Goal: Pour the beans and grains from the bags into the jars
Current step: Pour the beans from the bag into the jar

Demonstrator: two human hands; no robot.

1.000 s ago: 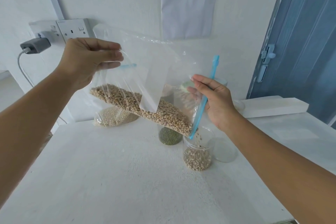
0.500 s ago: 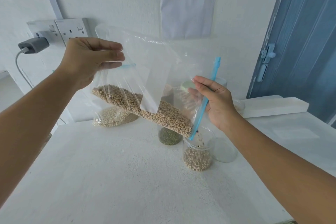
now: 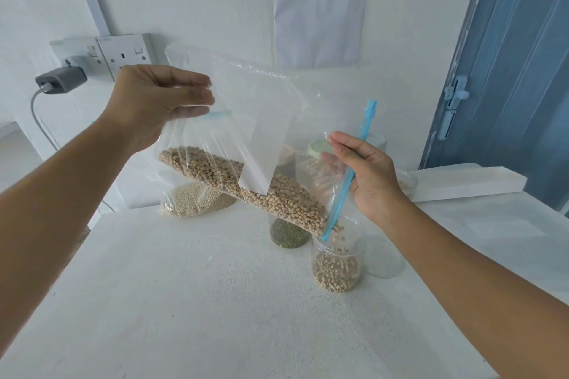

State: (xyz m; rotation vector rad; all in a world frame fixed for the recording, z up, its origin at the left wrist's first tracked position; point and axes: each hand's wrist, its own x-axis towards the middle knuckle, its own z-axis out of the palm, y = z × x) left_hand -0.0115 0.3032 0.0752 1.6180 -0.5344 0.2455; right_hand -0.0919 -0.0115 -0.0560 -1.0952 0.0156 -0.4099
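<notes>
My left hand (image 3: 154, 108) pinches the bag (image 3: 261, 132) at its raised closed end, thumb on top and fingers curled under the plastic. My right hand (image 3: 366, 175) grips the blue zip (image 3: 348, 181) at the mouth and holds that edge steep, its low corner just inside the rim of the jar (image 3: 337, 258). The bag hangs tilted from upper left down to lower right, well above the table (image 3: 184, 301). The beans (image 3: 246, 184) lie in a sloping band along the lower fold, and a few are dropping from the zip corner into the jar. Compared with a second ago, the bean level in the jar is higher, now near the middle, and the band in the bag has slid further toward the mouth; both hands hold almost the same positions. I judge the pour to be running steadily, with most of this bag's content not yet transferred. The next step likely calls for raising the left end further to keep the beans feeding toward the corner. Risk: a sudden slide could overshoot the narrow jar mouth. Behind the bag stands a second jar (image 3: 289, 235) with dark green grains, to the right an unfilled jar (image 3: 383, 257), and at the wall rests a second bag (image 3: 194, 201) of pale fine grain, not yet poured.
</notes>
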